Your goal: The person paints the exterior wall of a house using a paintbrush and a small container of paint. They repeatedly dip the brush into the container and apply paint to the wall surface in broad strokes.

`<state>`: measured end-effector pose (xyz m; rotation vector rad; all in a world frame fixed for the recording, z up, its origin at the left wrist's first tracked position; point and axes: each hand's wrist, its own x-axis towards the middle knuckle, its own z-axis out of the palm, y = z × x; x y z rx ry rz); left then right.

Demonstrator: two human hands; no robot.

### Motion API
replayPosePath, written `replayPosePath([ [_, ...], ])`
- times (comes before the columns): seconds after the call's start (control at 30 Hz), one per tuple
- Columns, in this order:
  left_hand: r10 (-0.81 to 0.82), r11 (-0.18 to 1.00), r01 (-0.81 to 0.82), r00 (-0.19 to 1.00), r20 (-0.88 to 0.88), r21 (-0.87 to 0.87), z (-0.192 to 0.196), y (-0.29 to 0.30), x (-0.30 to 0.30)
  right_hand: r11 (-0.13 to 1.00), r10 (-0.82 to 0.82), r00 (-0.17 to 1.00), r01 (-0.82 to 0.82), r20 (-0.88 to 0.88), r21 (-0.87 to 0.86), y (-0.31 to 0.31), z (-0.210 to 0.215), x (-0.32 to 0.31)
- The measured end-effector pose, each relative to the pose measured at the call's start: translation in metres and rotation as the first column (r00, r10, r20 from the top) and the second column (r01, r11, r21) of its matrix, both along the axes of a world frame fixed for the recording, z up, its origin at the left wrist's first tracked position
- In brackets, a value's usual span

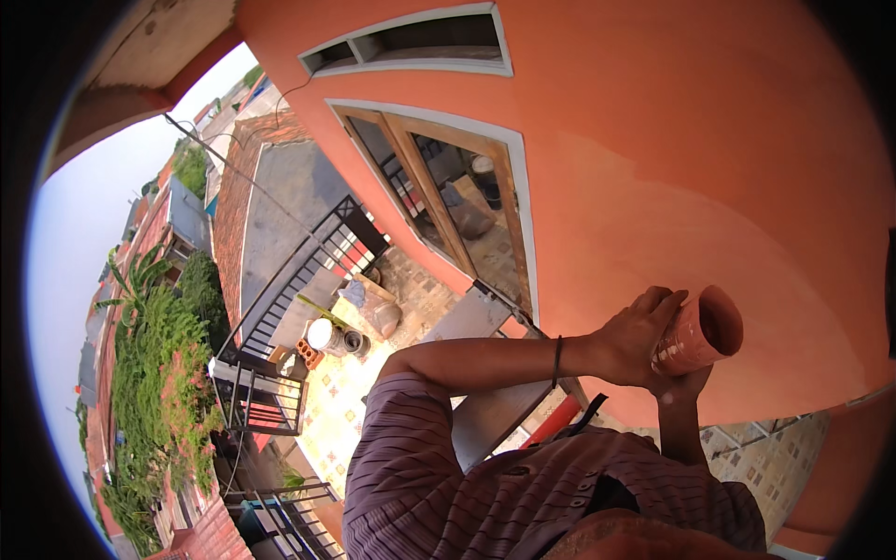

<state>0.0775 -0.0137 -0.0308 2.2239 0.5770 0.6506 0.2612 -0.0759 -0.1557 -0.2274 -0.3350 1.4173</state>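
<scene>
One reddish-orange cup (689,340) tilts before the orange wall (653,224), grasped by my left hand (635,343). Beneath it, my right hand (685,384) is partly hidden; I cannot tell its grip.

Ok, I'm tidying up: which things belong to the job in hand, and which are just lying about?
Job in hand, likely:
orange cup, held by left hand and right hand
orange wall beside it

Apparently lying about:
white bucket
dark bucket
hollow bricks
sack-like bundle

left arm (481,362) bent across front; left hand (627,342) curled; right hand (687,384) just below
</scene>
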Motion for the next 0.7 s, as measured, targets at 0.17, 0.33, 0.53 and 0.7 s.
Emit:
replayPosePath([
  [0.17,0.297,0.934,-0.356,0.833,0.467,0.042,0.064,0.105,-0.063,0.985,-0.157,0.952,0.169,0.264,-0.025,-0.003,0.001,0.009],
  [0.33,0.542,0.828,-0.466,0.520,0.660,-0.312,0.140,0.265,-0.138,0.985,-0.143,0.919,0.168,0.368,-0.038,-0.008,-0.015,0.009],
  [0.53,0.514,0.810,-0.549,0.494,0.701,-0.206,0.151,0.353,-0.154,0.952,-0.167,0.905,0.251,0.390,-0.174,-0.009,-0.031,0.010],
  [0.7,0.491,0.832,-0.517,0.518,0.701,-0.200,0.137,0.375,-0.149,0.940,-0.172,0.895,0.274,0.411,-0.204,-0.007,-0.030,0.016],
])
